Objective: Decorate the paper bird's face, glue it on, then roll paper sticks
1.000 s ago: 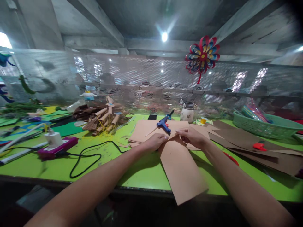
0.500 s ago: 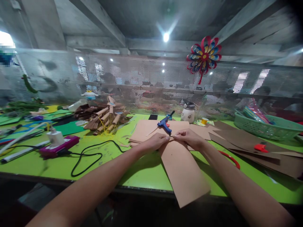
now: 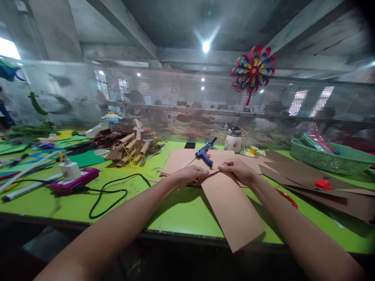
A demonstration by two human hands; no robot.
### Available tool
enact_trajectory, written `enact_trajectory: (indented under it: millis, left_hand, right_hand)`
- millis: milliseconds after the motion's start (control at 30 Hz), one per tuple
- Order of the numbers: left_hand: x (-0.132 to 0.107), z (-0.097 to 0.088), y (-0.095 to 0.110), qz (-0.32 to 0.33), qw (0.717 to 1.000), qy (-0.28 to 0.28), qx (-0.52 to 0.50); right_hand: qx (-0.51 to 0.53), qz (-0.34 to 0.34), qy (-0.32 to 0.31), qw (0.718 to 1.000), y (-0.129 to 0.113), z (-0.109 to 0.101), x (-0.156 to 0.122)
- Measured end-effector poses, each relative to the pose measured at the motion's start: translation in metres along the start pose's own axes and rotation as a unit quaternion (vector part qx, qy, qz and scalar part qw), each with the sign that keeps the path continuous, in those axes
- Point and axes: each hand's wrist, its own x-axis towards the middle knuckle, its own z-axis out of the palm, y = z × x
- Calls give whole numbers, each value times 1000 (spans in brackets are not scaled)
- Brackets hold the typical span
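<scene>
A long strip of brown kraft paper (image 3: 231,207) lies slantwise, its near end hanging past the table's front edge. My left hand (image 3: 191,175) is closed at the left of its far edge, thumb on top and the other fingertips partly hidden. At the right of that edge my right hand (image 3: 237,169) pinches the paper between thumb and fingers. Just beyond both hands a blue glue gun (image 3: 204,155) rests on a stack of brown paper sheets (image 3: 175,160). Part of a red curved handle (image 3: 288,198) shows beside my right forearm.
Darker brown sheets (image 3: 304,183) with a red-handled item (image 3: 324,183) spread to the right, before a green basket (image 3: 331,158). A white jar (image 3: 233,140) stands behind. At left are a purple power strip (image 3: 74,181), a black cord (image 3: 125,191) and rolled-paper pieces (image 3: 131,146).
My hands have moved slightly apart along the paper's far edge, the left one shifting left. The strip's near end has swung a little to the right.
</scene>
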Motion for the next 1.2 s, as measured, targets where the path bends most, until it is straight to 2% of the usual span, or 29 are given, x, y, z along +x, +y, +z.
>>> enact_trajectory:
  millis: [167, 333, 467, 667, 800, 1000, 1200]
  left_hand:
    - [3, -1, -4, 34, 991, 30, 126]
    - [7, 0, -7, 77, 968, 54, 231]
    - [5, 4, -4, 104, 958, 53, 261]
    - [-1, 9, 1, 124, 938, 109, 303]
    - [0, 10, 2, 138, 940, 100, 295]
    - [4, 9, 2, 167, 947, 69, 266]
    - [3, 8, 0, 161, 932, 92, 310]
  right_hand:
    - [7, 2, -5, 1000, 0, 0, 0]
    - [-11, 6, 27, 1000, -2, 4, -1]
    - [-25, -6, 58, 998, -5, 9, -3]
    - [-24, -26, 59, 998, -6, 10, -3]
    - [-18, -21, 62, 998, -7, 8, -3]
    - [-61, -35, 82, 994, 1, 11, 5]
    - [-70, -20, 69, 995, 7, 13, 5]
